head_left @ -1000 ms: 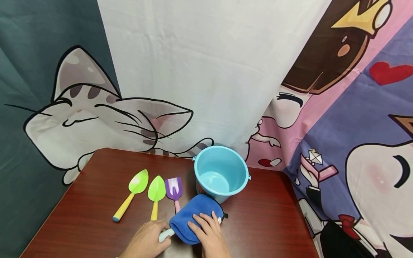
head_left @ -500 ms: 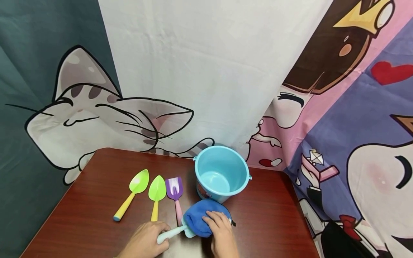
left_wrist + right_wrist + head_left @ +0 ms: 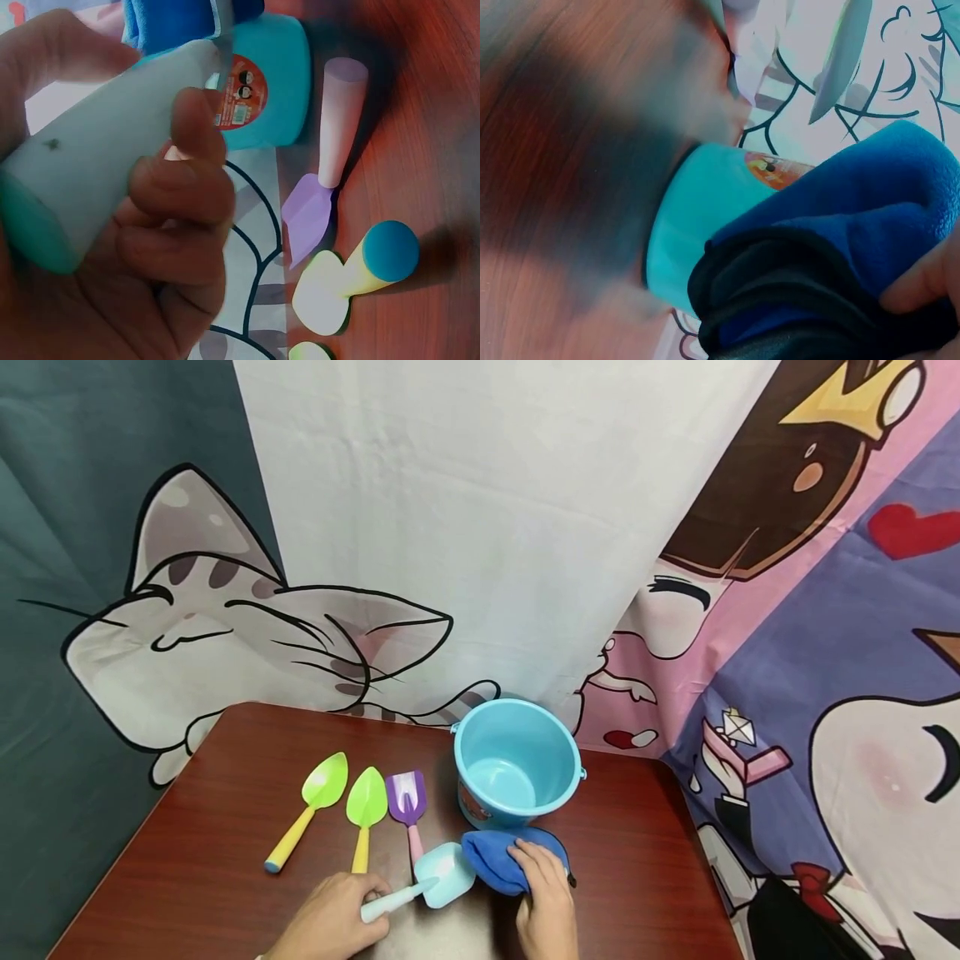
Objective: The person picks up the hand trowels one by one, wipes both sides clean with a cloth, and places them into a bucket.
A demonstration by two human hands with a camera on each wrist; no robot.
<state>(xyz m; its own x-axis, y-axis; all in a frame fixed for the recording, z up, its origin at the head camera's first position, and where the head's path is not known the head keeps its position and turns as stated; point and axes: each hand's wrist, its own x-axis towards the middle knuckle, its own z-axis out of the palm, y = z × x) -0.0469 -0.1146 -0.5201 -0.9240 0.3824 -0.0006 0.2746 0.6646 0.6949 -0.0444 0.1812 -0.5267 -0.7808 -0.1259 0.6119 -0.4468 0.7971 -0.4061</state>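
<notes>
My left hand [image 3: 330, 914] grips the handle of a pale blue toy shovel [image 3: 447, 872], its blade pointing up and right over the table. In the left wrist view the fingers curl round the thick pale handle [image 3: 97, 135], which has a green end. My right hand [image 3: 547, 902] holds a folded blue fleece cloth [image 3: 495, 860] just right of the blade. Black trim [image 3: 780, 262] edges this cloth in the right wrist view. Behind both stands a light blue bucket [image 3: 480, 814], which the cloth partly overlaps in the head view.
Left of the bucket lie a purple toy shovel [image 3: 407, 797] with a pink handle and two green trowels, one nearer [image 3: 367, 797] and one farther left [image 3: 325, 781], both with yellow handles. A cartoon-printed curtain [image 3: 450, 527] hangs behind the brown table [image 3: 202, 843].
The blue cloth has slid right with my right hand, off the shovel it covered, baring first its handle, then its blade. My left hand keeps its grip on the handle.
</notes>
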